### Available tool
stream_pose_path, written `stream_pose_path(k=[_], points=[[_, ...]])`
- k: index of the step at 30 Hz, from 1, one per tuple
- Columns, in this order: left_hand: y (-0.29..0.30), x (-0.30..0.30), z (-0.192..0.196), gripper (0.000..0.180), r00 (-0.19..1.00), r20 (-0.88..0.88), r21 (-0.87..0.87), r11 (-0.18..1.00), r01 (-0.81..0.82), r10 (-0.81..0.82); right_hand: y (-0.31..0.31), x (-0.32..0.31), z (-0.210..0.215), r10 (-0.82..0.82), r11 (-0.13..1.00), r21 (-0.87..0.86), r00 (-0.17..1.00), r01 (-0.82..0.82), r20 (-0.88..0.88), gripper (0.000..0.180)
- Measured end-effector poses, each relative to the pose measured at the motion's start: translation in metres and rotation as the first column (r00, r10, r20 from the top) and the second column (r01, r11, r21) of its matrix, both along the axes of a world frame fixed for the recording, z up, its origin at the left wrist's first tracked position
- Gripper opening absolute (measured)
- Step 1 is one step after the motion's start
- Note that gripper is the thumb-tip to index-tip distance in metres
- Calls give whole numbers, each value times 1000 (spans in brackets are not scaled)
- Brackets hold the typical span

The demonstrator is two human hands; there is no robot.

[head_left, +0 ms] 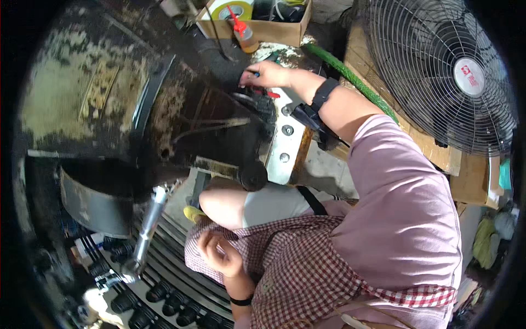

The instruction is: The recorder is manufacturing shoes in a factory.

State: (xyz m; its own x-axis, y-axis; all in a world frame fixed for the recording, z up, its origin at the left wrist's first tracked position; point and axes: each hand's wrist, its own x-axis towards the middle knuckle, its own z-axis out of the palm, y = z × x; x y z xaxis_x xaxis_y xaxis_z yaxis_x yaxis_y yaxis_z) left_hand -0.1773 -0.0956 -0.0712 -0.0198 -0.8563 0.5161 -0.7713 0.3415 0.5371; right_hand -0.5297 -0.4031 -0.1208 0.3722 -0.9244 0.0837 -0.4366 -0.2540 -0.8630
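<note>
My right hand (266, 75) reaches over the far end of a dark machine (219, 123), beside its metal plate. Its fingers are closed, and a small blue bit shows at them; what it belongs to I cannot make out. Just below this hand lies a red-handled thing (272, 94), its kind unclear. My left hand (220, 255) is raised over my lap, above a red-and-white checked apron (307, 257). Its fingers curl loosely with a gap at the thumb, and nothing shows in them.
A large fan (438, 71) stands at the right, beside a green strip (350, 77). At the top are a cardboard box (279, 32) and a red-tipped bottle (245, 39). A light metal plate (282, 164) bears several bolts. A silver rod (148, 227) stands over black parts (159, 290) at lower left.
</note>
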Motion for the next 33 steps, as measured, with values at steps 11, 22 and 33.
stream_pose_path(k=[11,22,33], points=[[-14,-14,-11,14,995,-80,9,998,57,-56,-17,2,-15,-410,911,-77,911,406,-39,40],[-106,-135,116,63,786,-158,107,781,615,-597,204,35,175,215,921,-40,419,-388,882,21],[-83,-163,117,11,802,54,28,803,595,-595,273,-4,138,-296,919,-337,921,203,-253,33]])
